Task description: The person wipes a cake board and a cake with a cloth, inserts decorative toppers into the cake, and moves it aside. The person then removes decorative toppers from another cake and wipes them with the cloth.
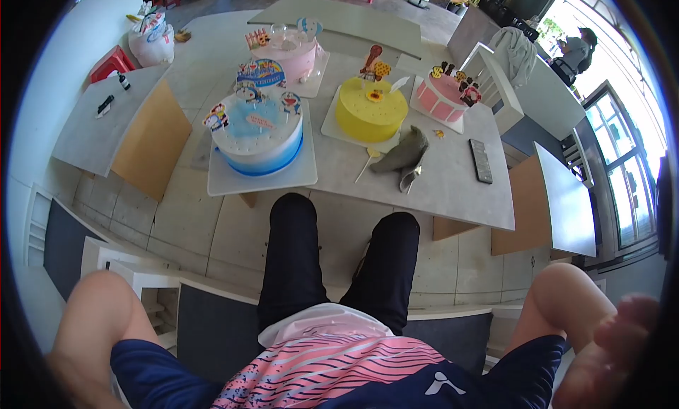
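Observation:
My right hand (608, 352) is raised close to the camera at the lower right edge, blurred, partly cut off and touching nothing that I can see. Its fingers are too smeared to read. My left arm (102, 324) bends up at the lower left, and its hand is out of the picture. On the table ahead stand a blue-and-white cartoon cake (258, 137), a yellow cake (371, 110), a small pink cake (442, 98) and a larger pink cake (283, 55). A crumpled grey-green piping bag or cloth (404, 156) lies near the front edge, beside a thin yellow-topped stick (366, 163).
A dark phone-like slab (480, 161) lies at the right of the grey table (453, 197). Side tables stand left (92, 130) and right (566, 204). A white chair (495, 84) is behind. A person (576, 55) sits at the far right.

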The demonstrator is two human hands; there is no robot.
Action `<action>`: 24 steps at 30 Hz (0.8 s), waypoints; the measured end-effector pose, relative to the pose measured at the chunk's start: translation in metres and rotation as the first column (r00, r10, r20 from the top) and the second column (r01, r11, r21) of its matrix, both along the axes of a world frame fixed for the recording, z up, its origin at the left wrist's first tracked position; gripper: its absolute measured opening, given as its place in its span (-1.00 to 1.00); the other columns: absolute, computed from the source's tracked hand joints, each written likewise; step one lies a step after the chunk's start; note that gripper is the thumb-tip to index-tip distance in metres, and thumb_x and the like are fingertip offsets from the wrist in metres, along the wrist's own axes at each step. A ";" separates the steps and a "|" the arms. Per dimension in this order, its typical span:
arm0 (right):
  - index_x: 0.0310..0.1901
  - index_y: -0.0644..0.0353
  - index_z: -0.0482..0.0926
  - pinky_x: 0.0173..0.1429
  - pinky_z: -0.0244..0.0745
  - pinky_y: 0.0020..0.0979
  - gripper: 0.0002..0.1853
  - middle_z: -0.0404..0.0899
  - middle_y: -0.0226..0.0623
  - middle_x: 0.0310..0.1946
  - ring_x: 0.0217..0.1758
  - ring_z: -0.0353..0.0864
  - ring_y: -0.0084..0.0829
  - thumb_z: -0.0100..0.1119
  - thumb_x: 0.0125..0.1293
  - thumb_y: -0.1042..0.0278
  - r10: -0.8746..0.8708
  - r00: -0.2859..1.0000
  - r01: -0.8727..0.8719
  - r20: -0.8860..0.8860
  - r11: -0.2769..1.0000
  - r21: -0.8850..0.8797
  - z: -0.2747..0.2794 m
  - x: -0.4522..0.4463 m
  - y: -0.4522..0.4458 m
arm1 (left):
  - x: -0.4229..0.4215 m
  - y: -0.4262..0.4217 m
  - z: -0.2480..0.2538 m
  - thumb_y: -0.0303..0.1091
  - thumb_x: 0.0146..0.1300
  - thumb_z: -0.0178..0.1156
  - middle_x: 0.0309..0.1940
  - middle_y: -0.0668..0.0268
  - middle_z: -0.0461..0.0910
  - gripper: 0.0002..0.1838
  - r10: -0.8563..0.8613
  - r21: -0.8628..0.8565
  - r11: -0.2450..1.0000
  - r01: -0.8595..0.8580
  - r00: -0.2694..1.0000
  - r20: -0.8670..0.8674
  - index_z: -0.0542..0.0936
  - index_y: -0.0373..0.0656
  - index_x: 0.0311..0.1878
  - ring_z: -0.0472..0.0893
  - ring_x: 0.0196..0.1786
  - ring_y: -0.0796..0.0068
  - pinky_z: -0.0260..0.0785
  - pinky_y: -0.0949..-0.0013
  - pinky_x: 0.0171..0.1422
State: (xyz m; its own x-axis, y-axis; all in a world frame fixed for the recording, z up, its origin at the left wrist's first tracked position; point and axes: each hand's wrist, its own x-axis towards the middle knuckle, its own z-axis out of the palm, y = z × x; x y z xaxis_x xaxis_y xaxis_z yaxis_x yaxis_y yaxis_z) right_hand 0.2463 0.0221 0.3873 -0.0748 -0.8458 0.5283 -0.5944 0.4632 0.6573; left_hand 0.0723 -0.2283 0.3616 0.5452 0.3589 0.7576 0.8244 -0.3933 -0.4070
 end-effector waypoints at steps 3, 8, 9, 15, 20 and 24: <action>-0.35 0.25 0.50 -0.37 0.36 -0.49 -0.83 0.47 -0.31 -0.53 -0.50 0.45 -0.46 0.14 -0.08 0.55 -0.004 1.000 0.004 -0.015 1.000 -0.007 0.006 0.006 0.004 | -0.008 -0.006 -0.001 -0.35 0.02 0.16 -0.63 0.38 0.27 -0.73 -0.057 0.109 0.992 0.064 0.996 -0.066 0.21 -0.07 -0.40 0.26 -0.75 0.57 0.02 0.48 -0.78; -0.35 0.26 0.50 -0.36 0.36 -0.50 -0.83 0.47 -0.30 -0.52 -0.49 0.45 -0.47 0.13 -0.07 0.56 0.024 0.997 -0.024 -0.072 1.000 -0.005 0.008 0.006 0.005 | -0.015 -0.005 -0.019 -0.42 0.11 0.02 -0.65 0.39 0.26 -0.85 -0.234 0.139 0.959 0.245 0.968 -0.095 0.23 -0.08 -0.44 0.24 -0.75 0.59 -0.03 0.48 -0.75; -0.35 0.26 0.50 -0.36 0.36 -0.50 -0.83 0.47 -0.30 -0.52 -0.49 0.45 -0.47 0.13 -0.07 0.56 0.029 0.996 -0.029 -0.083 1.000 -0.003 0.008 0.006 0.004 | -0.002 -0.004 -0.024 -0.40 0.12 -0.02 -0.63 0.39 0.28 -0.86 -0.095 0.035 0.995 0.088 0.946 0.310 0.22 -0.09 -0.46 0.25 -0.74 0.58 0.00 0.51 -0.72; -0.34 0.27 0.50 -0.35 0.35 -0.51 -0.83 0.47 -0.29 -0.51 -0.48 0.45 -0.48 0.12 -0.06 0.57 0.040 0.989 -0.042 -0.143 0.999 -0.012 0.003 -0.001 0.001 | -0.001 0.008 -0.018 -0.31 0.10 -0.07 -0.51 0.36 0.34 -0.89 0.053 -0.138 0.990 0.035 0.808 0.587 0.29 -0.10 -0.34 0.38 -0.51 0.52 0.20 0.38 -0.45; -0.34 0.28 0.50 -0.35 0.35 -0.51 -0.83 0.47 -0.29 -0.50 -0.48 0.45 -0.48 0.12 -0.06 0.58 0.057 0.976 -0.052 -0.212 0.998 0.030 0.000 -0.004 0.008 | -0.012 0.024 -0.024 -0.27 0.11 -0.07 -0.47 0.35 0.35 -0.84 -0.025 -0.017 0.999 0.035 0.911 0.412 0.28 -0.09 -0.28 0.38 -0.45 0.49 0.20 0.35 -0.38; -0.33 0.28 0.50 -0.34 0.35 -0.52 -0.83 0.47 -0.28 -0.50 -0.47 0.45 -0.49 0.11 -0.05 0.59 0.034 0.970 -0.047 -0.239 0.998 -0.051 -0.004 -0.011 0.018 | -0.014 0.024 -0.025 -0.24 0.11 -0.07 -0.43 0.35 0.35 -0.80 -0.026 -0.005 1.000 0.030 0.934 0.355 0.27 -0.08 -0.23 0.37 -0.40 0.47 0.19 0.32 -0.32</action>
